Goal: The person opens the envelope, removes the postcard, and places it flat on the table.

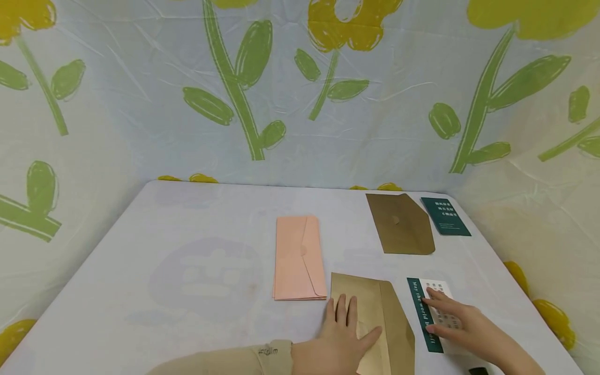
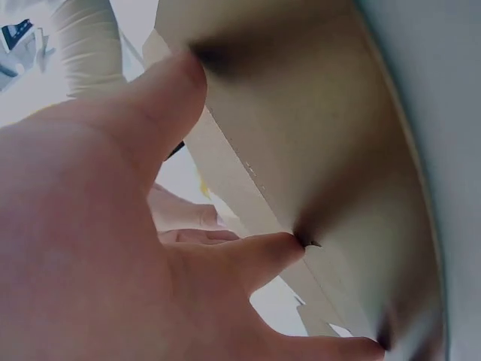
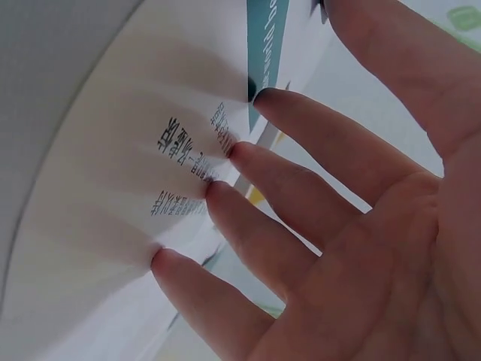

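A brown paper envelope [image 1: 398, 323] lies near the front of the table with its pointed flap unfolded toward the right. My left hand [image 1: 342, 338] rests on it, fingers spread and straight; the left wrist view shows those fingertips touching the brown paper [image 2: 323, 113]. To the right lies a white card [image 1: 438, 286] with a dark green strip along its left side and printed text. Over this card is my right hand [image 1: 469, 325], its fingers extended. In the right wrist view the fingertips touch the card's printed face [image 3: 113, 150]. The hand covers part of the text.
Pink envelopes [image 1: 297, 260] lie stacked left of the brown one. Farther back on the right are another brown envelope [image 1: 403, 229], flap folded down, and a dark green card [image 1: 447, 221]. A small dark object [image 1: 478, 371] shows at the bottom edge. Flower-printed cloth [image 1: 375, 130] surrounds the table.
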The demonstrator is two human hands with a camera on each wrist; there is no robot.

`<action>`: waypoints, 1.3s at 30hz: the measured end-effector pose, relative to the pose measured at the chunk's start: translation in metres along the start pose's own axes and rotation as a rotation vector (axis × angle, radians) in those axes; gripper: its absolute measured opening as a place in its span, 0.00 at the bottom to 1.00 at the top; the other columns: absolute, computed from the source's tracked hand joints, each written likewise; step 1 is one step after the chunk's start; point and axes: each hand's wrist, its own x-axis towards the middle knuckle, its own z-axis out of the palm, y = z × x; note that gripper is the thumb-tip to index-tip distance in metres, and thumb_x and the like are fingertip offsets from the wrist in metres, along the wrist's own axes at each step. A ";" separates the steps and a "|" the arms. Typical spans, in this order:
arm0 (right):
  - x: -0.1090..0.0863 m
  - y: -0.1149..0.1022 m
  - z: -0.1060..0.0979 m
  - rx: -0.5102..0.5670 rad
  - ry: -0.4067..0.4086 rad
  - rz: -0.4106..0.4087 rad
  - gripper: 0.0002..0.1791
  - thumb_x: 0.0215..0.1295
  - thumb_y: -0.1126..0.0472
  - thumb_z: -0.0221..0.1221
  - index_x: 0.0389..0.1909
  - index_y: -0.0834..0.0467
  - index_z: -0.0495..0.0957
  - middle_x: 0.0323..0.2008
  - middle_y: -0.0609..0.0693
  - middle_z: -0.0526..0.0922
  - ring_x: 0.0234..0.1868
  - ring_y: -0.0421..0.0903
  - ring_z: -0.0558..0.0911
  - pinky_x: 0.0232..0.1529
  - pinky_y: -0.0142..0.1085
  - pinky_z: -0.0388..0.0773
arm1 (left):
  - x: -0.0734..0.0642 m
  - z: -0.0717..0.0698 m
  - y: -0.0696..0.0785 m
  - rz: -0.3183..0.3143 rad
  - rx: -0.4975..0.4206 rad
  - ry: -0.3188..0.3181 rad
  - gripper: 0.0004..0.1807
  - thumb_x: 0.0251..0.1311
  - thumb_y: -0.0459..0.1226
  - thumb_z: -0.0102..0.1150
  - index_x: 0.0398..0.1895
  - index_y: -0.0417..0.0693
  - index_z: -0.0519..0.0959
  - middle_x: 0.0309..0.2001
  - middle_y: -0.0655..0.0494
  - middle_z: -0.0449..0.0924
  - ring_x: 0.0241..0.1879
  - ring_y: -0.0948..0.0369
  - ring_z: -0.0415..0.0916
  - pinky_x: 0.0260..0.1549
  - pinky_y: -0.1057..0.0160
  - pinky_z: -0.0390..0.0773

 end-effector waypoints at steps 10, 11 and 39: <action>-0.004 0.016 -0.008 -0.015 0.004 0.031 0.36 0.64 0.46 0.64 0.66 0.64 0.72 0.68 0.74 0.62 0.65 0.77 0.64 0.49 0.65 0.75 | 0.008 -0.006 0.002 0.014 -0.033 -0.010 0.44 0.54 0.77 0.40 0.75 0.90 0.43 0.77 0.53 0.48 0.75 0.51 0.48 0.66 0.52 0.60; -0.005 0.017 -0.008 -0.017 0.006 0.037 0.36 0.64 0.45 0.64 0.66 0.64 0.71 0.68 0.74 0.63 0.64 0.77 0.64 0.49 0.65 0.74 | 0.008 -0.007 0.001 0.013 -0.042 -0.006 0.46 0.52 0.79 0.40 0.75 0.89 0.43 0.77 0.53 0.48 0.75 0.51 0.48 0.66 0.52 0.60; -0.025 0.038 -0.008 0.073 -0.203 0.279 0.43 0.70 0.37 0.54 0.72 0.65 0.62 0.71 0.77 0.49 0.62 0.80 0.61 0.43 0.64 0.78 | -0.008 0.000 0.001 0.121 0.069 0.174 0.36 0.64 0.72 0.32 0.75 0.81 0.54 0.74 0.56 0.56 0.72 0.54 0.55 0.60 0.58 0.68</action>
